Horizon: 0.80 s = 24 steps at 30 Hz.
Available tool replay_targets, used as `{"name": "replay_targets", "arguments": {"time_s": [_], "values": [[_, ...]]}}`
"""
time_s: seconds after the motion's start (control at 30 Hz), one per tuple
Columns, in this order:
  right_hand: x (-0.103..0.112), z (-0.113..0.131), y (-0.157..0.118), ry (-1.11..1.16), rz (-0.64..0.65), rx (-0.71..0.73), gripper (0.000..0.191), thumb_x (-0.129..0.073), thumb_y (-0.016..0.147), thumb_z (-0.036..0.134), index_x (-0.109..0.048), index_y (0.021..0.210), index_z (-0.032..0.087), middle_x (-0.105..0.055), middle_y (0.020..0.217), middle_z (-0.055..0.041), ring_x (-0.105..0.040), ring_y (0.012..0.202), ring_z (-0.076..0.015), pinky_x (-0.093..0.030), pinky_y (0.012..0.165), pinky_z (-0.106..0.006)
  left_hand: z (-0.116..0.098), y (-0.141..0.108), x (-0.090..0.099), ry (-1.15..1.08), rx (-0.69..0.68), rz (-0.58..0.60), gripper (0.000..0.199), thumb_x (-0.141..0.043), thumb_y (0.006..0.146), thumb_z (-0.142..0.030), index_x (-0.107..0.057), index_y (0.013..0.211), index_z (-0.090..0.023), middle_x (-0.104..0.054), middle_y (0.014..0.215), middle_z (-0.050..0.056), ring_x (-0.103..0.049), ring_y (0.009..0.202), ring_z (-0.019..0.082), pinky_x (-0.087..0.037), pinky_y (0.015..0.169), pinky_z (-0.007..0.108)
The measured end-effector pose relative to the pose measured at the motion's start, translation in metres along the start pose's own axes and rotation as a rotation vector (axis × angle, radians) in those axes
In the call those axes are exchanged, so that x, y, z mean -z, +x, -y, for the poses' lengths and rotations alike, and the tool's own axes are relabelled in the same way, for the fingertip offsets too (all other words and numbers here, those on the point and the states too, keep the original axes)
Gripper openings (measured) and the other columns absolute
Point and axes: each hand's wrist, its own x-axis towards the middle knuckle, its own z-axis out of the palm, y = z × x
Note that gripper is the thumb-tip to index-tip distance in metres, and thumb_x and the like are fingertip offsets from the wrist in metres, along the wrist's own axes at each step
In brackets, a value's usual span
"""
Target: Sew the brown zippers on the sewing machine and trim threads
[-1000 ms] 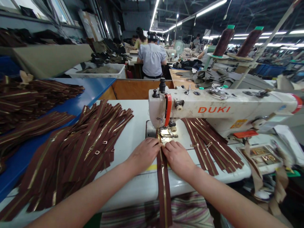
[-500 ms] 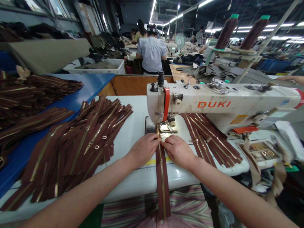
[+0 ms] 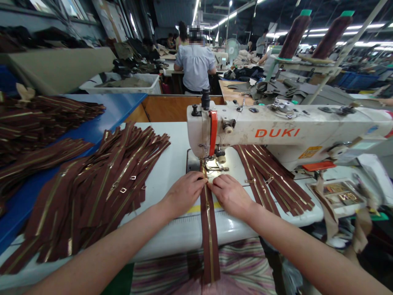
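Note:
A brown zipper (image 3: 210, 239) with gold teeth runs from under the presser foot of the sewing machine (image 3: 245, 123) down over the table edge towards my lap. My left hand (image 3: 186, 190) pinches its left edge just in front of the foot. On the other edge, my right hand (image 3: 231, 194) holds the zipper with bent fingers, the two sets of fingertips nearly meeting. The zipper's slider lies just below my fingers. Under the machine arm, to the right, is a fan of zippers (image 3: 272, 180). A larger pile of zippers (image 3: 101, 180) spreads out left of my left hand.
More zippers (image 3: 39, 119) lie on a blue table (image 3: 123, 102) at the left. A parts tray (image 3: 337, 196) with metal pieces stands at the right. Two brown thread cones (image 3: 295, 37) stand behind the machine. Farther back sits a person in a light shirt (image 3: 196, 67).
The view has shifted slightly. Both hands stay at the zipper by the presser foot, with no clear movement of the zipper.

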Motion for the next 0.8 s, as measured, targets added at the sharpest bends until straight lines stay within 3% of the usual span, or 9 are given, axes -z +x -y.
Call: {"name": "replay_targets", "arguments": {"time_s": [0.8], "values": [[0.0072, 0.0062, 0.0046, -0.063, 0.088, 0.004, 0.014, -0.052, 0.090, 0.013, -0.064, 0.097, 0.010, -0.059, 0.089, -0.0084, -0.048, 0.084, -0.0227, -0.040, 0.076, -0.035, 0.0009, -0.0002, -0.0003, 0.036, 0.001, 0.054, 0.021, -0.048, 0.088, -0.010, -0.062, 0.104, -0.012, -0.062, 0.098, 0.010, -0.058, 0.092, 0.022, -0.053, 0.084, 0.039]]}}
